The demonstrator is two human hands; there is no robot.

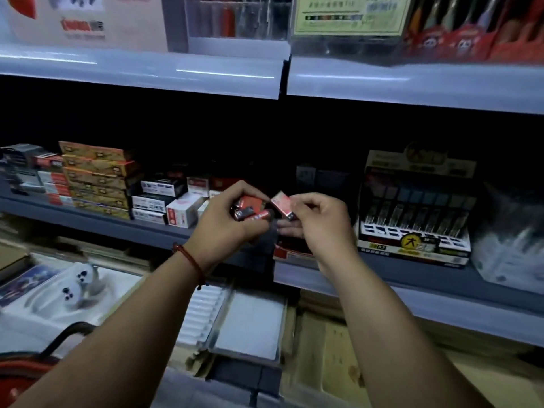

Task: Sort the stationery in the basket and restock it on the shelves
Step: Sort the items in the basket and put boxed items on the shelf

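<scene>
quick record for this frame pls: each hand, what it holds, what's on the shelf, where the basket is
left hand: grips a bunch of small red boxes
right hand: pinches a single red box, close beside the bunch
position: both hands in front of the middle shelf
shelf left: stacked orange boxes
shelf right: display box of upright pen-like items
basket: red, bottom left corner, partly in view

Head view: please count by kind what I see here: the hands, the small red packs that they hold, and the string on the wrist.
Hands: 2, the left hand and the right hand
Red packs: 3 seen, left packs 2, right pack 1; fingers may hide more
Wrist string: 1
Total: 6
</scene>
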